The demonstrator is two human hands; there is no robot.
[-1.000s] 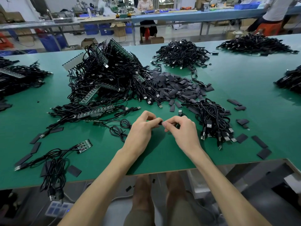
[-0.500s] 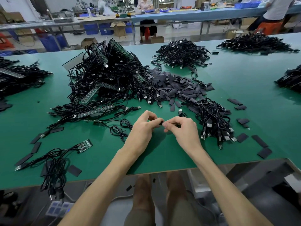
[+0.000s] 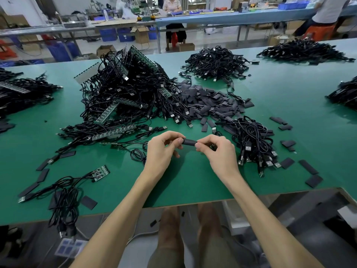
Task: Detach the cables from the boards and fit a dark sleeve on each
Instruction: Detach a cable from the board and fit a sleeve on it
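A short dark sleeve (image 3: 189, 141) is held just above the green table (image 3: 289, 105), in front of me. My left hand (image 3: 161, 151) pinches its left end and my right hand (image 3: 218, 154) pinches its right end. A thin black cable (image 3: 137, 154) coils on the table by my left hand; whether it runs into the sleeve is hidden by my fingers. Behind lies a big heap of black cables on green boards (image 3: 127, 89), with a pile of loose flat sleeves (image 3: 206, 103) beside it.
A bundle of cables with USB plugs (image 3: 255, 144) lies right of my right hand. A small board with cables (image 3: 100, 172) sits near the front left edge. More cable heaps (image 3: 216, 63) lie farther back and at both sides. Loose sleeves (image 3: 311, 167) dot the table.
My hands have drawn slightly apart, so more of the dark sleeve shows between my fingertips. Nothing else on the table has moved.
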